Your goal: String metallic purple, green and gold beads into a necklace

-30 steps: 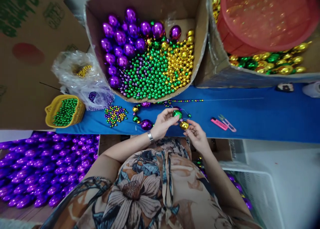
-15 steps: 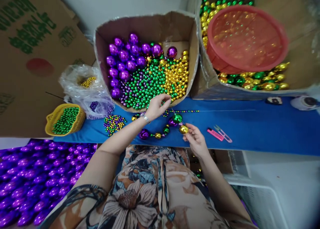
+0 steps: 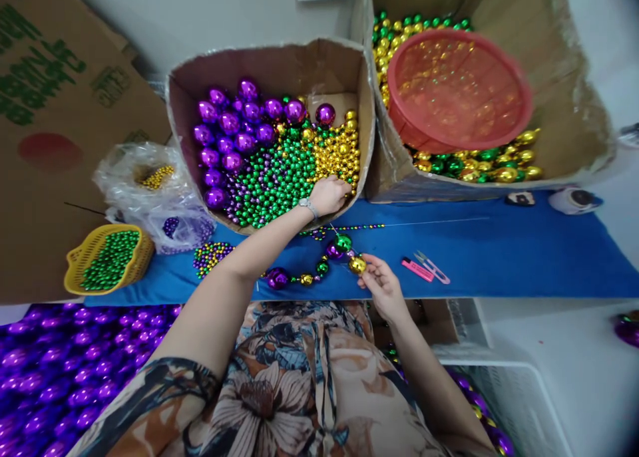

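My left hand (image 3: 330,195) reaches over the near wall of the cardboard box (image 3: 269,61), down at the small gold beads (image 3: 335,152). Its fingers are curled together, and what the fingertips hold, if anything, is hidden. Over the blue cloth, my right hand (image 3: 383,285) is closed in a pinch on a large gold bead (image 3: 357,265) at the end of a bead strand. Beside that bead on the strand are a big green bead (image 3: 343,242) and a purple one (image 3: 333,250). The strand curves left to another large purple bead (image 3: 277,279).
A pink marker (image 3: 417,269) and thread snips (image 3: 433,268) lie right of my hands. A yellow basket of green beads (image 3: 144,261) and a mixed bead pile (image 3: 210,257) sit left. A red basin (image 3: 459,91) rests in another box. A threaded bead line (image 3: 359,227) lies behind.
My left hand has moved from above the strand, near the box's front edge, into the box at the gold beads. My right hand keeps its pinch on the gold bead. The camera view has shifted.
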A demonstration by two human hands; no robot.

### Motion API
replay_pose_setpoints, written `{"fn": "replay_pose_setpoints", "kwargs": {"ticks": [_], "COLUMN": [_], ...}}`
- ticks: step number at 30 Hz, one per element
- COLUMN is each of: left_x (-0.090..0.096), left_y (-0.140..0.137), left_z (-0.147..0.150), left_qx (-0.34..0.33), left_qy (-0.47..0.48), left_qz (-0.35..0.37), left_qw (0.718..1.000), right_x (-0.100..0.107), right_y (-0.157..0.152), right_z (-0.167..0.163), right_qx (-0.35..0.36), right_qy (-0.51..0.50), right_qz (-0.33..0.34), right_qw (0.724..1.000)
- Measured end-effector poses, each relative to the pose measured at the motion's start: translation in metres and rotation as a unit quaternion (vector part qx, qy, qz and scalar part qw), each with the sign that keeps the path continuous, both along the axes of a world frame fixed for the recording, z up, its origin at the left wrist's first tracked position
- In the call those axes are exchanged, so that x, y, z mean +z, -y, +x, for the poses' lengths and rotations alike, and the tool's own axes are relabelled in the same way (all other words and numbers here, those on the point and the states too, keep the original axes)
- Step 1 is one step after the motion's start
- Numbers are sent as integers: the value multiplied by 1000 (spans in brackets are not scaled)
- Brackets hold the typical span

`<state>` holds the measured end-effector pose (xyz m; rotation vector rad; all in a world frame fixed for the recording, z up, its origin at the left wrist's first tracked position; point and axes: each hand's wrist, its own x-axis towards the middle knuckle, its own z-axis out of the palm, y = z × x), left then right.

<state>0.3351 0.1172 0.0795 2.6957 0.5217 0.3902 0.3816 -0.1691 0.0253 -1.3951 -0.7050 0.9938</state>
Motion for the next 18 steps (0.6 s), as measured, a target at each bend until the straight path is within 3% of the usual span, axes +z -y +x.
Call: {"fn": "replay_pose_setpoints", "kwargs": {"ticks": [3, 5, 7, 9, 11, 14, 18], "left_x": [4, 9, 15, 22, 29, 35, 35], "left_y": [-2, 3, 13, 25, 37, 50, 56], "left_z": [-10, -19, -31, -43, -55, -68, -75], "left_qx": [73, 104, 111, 111, 109, 102, 93], "left_qy": [73, 166, 245, 276, 278, 280, 281], "left_qz": [-98, -220, -381, -539, -645, -707, -726], "left_qw": [990, 956, 884, 788, 704, 641, 621], "right_x": [2, 3, 5, 8, 11, 15, 17], "right_y": [-1, -2, -4, -6, -9, -13, -16], "right_z": [-1, -1, -1, 0, 1, 1, -1], "right_qx": [-10, -19, -31, -44, -55, -62, -57], "right_qy": [-1, 1, 4, 6, 2, -7, 0], "right_qz": [1, 4, 8, 9, 9, 5, 3], "right_qw": [1000, 1000, 999, 999, 998, 998, 998]}}
